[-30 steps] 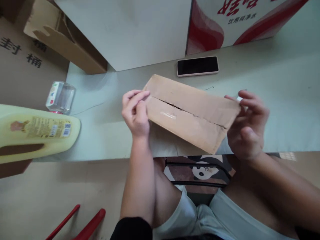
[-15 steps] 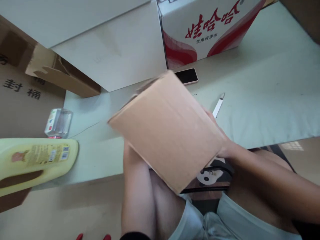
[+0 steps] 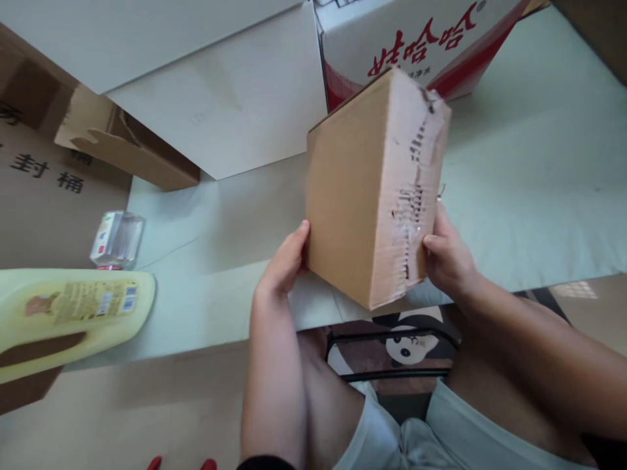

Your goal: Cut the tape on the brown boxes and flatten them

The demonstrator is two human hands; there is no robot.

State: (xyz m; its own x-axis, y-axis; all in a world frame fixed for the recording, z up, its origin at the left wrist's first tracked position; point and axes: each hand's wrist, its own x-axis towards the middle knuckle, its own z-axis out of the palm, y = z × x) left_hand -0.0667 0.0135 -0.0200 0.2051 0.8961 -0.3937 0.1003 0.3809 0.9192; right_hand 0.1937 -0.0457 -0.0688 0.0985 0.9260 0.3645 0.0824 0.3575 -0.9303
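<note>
Our left hand (image 3: 285, 262) is clamped on the left side of the cardboard box (image 3: 345, 196), our right hand (image 3: 450, 258) on its right; in the head view, we find the box between them, tilted over the table (image 3: 533, 170), neither hand nearer. Its torn face runs lengthwise away from us. We cannot see its underside or most fingers.
</note>
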